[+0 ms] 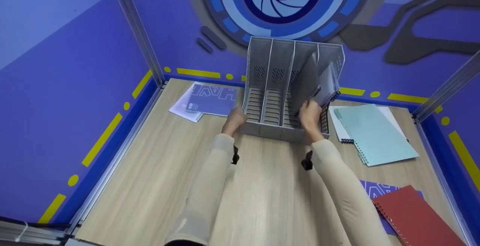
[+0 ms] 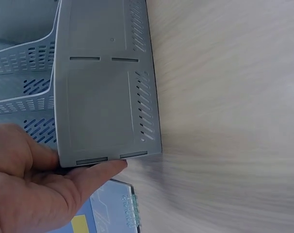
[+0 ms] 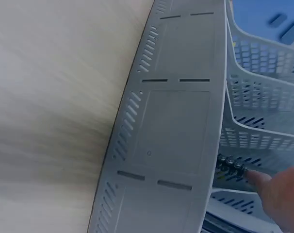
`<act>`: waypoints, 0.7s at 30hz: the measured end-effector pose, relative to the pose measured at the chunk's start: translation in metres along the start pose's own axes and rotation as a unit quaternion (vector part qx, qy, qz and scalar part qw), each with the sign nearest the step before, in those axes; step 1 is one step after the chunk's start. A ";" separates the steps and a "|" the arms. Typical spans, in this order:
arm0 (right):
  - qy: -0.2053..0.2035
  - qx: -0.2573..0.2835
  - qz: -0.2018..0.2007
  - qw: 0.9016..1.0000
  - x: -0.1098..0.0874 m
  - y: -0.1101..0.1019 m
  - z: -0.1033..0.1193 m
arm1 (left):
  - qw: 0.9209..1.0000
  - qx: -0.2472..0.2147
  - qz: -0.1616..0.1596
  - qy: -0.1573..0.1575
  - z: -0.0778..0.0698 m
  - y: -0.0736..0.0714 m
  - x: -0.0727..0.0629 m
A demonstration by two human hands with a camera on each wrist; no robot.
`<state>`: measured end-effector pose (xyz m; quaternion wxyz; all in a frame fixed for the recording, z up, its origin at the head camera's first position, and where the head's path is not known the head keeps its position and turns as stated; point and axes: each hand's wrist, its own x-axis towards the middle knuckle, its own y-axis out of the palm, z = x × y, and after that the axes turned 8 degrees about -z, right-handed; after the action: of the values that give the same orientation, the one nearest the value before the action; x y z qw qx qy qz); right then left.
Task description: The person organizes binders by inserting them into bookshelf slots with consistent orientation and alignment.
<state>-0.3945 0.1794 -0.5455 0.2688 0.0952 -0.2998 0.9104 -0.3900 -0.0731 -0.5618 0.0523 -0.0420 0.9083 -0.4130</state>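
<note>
A grey file organizer (image 1: pixel 277 132) with several upright slots stands against the back wall. My left hand (image 1: pixel 234 119) grips its front left corner, and in the left wrist view the thumb lies along the outside. My right hand (image 1: pixel 310 115) holds a grey spiral notebook (image 1: pixel 305 79) by its lower front part, tilted in the third slot from the left. The dark coil binding (image 3: pixel 229 166) shows at my fingertip in the right wrist view; the other fingers are hidden there. Beside it, more coil-bound notebooks (image 1: pixel 328 84) stand in the rightmost slot.
Left of the organizer, a purple notebook (image 1: pixel 215 98) lies over a white one (image 1: pixel 180 107). A mint-green notebook (image 1: pixel 378 133) overlaps a white notebook (image 1: pixel 337 126) at the right. Nearer, a red notebook (image 1: pixel 416 216) covers part of a purple one (image 1: pixel 375 188). Metal posts (image 1: pixel 138 24) frame the table.
</note>
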 end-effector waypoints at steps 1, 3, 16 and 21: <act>0.002 -0.007 0.008 1.000 0.002 0.003 0.000 | 1.000 0.007 -0.003 -0.004 0.000 0.002 -0.001; 0.017 -0.017 0.029 0.999 0.006 0.009 0.001 | 0.999 0.030 -0.013 -0.011 0.001 0.006 -0.004; 0.178 0.083 0.083 0.977 0.005 0.026 -0.001 | 0.998 0.045 -0.041 -0.034 -0.008 0.011 -0.011; 0.212 0.159 0.080 0.961 0.014 0.029 0.001 | 0.997 0.054 -0.040 -0.025 -0.014 0.009 -0.006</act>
<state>-0.4220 0.1653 -0.5549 0.2335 -0.0832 -0.0935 0.9643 -0.3858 -0.0560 -0.5594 0.0606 -0.0855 0.8807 -0.4619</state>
